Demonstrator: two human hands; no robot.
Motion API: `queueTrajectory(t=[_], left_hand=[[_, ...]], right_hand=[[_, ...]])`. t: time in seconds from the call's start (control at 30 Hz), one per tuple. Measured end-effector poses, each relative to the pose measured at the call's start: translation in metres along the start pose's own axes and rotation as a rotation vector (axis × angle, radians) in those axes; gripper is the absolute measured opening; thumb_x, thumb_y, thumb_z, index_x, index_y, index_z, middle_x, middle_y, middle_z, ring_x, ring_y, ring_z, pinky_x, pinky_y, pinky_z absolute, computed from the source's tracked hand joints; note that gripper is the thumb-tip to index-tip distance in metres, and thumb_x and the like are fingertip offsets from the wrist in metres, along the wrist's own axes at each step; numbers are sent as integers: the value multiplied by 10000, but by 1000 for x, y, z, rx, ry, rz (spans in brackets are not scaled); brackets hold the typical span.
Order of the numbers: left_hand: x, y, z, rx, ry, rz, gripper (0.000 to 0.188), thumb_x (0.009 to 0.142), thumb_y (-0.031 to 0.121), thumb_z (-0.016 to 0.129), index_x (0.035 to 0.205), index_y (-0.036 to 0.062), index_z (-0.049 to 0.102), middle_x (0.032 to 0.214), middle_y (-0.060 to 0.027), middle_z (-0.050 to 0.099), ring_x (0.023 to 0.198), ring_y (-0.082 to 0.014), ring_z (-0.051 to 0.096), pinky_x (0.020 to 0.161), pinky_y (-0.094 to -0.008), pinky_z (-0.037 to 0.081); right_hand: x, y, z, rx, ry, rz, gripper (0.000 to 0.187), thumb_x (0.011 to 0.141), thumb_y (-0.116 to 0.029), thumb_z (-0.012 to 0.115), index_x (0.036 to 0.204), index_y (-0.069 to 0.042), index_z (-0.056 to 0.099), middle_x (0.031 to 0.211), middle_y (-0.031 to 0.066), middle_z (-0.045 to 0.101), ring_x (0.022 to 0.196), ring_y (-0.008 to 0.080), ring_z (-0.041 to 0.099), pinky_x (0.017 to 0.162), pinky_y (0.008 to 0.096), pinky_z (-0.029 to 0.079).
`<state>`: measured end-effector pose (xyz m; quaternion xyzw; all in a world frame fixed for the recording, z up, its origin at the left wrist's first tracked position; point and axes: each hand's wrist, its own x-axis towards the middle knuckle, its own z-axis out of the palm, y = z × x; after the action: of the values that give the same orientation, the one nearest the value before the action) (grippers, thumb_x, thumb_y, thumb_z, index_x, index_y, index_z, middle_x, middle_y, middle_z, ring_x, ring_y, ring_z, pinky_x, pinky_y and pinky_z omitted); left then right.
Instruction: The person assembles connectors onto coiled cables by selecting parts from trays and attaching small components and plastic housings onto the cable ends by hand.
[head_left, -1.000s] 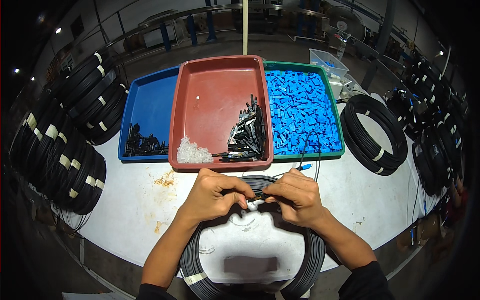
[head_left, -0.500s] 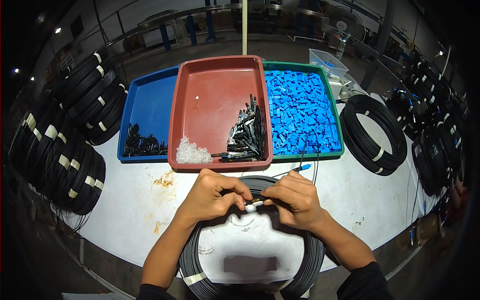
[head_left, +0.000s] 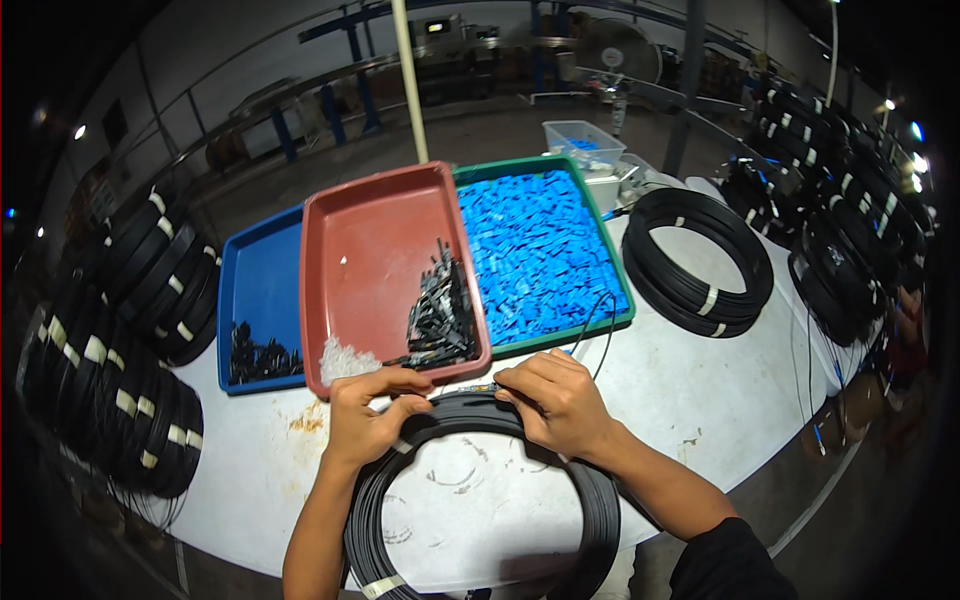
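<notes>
In front of the trays my right hand point(head_left: 560, 403) pinches a small slim black cable connector point(head_left: 478, 388) with a yellowish mark. Its tip points left, toward my left hand point(head_left: 372, 415). My left thumb and forefinger are spread apart, and I see nothing held between them. Beneath both hands lies a large coil of black cable point(head_left: 598, 500), bound with pale tape. A thin dark cable point(head_left: 609, 335) loops up behind my right hand over the green tray's edge.
The red tray point(head_left: 375, 215) holds black connector parts and small clear caps. To its left is a blue tray point(head_left: 262, 270) with black pieces; to its right, a green tray point(head_left: 625, 318) full of blue connector parts. Another cable coil point(head_left: 650, 285) lies right; stacked coils point(head_left: 130, 420) stand left.
My left hand has come away from the connector and its fingers have parted. The white piece seen between my hands no longer shows there. The view has tilted and shifted.
</notes>
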<state>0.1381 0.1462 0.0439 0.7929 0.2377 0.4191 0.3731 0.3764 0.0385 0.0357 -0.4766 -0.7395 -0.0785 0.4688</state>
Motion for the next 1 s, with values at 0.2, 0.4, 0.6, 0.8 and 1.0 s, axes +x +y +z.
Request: queueTrajectory(t=[0.2,0.4,0.6,0.8,1.0], left_hand=[[57,8,7,294,-140,108,171,825,89,804,975,13,769,861,-108,776,755,-179,728,710,-304,551],[112,7,26,600,-273,232,171,860,125,780,1020,64,763,842,-127,741,674,-272,641,652,-369,501],[150,-19,57,560,-303,383,187,839,72,764,1024,55,742,920,-119,735,806,-304,618,736,-421,492],[175,-27,94,586,-406,497,186,811,54,755,996,71,754,967,-91,737,878,-305,617,804,-425,482],[192,-30,137,536,-588,522,211,780,135,797,982,77,783,943,-93,734,915,-310,652,809,-432,518]], right_hand=[[-8,34,-12,-96,117,91,135,816,-31,768,939,-21,714,796,86,675,717,258,650,679,371,469],[-16,56,-12,-174,138,105,118,814,-32,764,922,-22,717,791,80,676,699,234,643,655,358,459],[-16,62,-10,-203,109,127,134,803,-31,771,923,-17,713,789,86,670,686,244,642,640,365,461],[-17,64,-7,-174,109,155,140,794,-21,769,920,-6,709,788,87,674,688,246,649,632,365,467],[-17,69,-6,-182,156,143,104,790,-47,738,879,-25,687,725,72,617,645,241,603,613,367,434]])
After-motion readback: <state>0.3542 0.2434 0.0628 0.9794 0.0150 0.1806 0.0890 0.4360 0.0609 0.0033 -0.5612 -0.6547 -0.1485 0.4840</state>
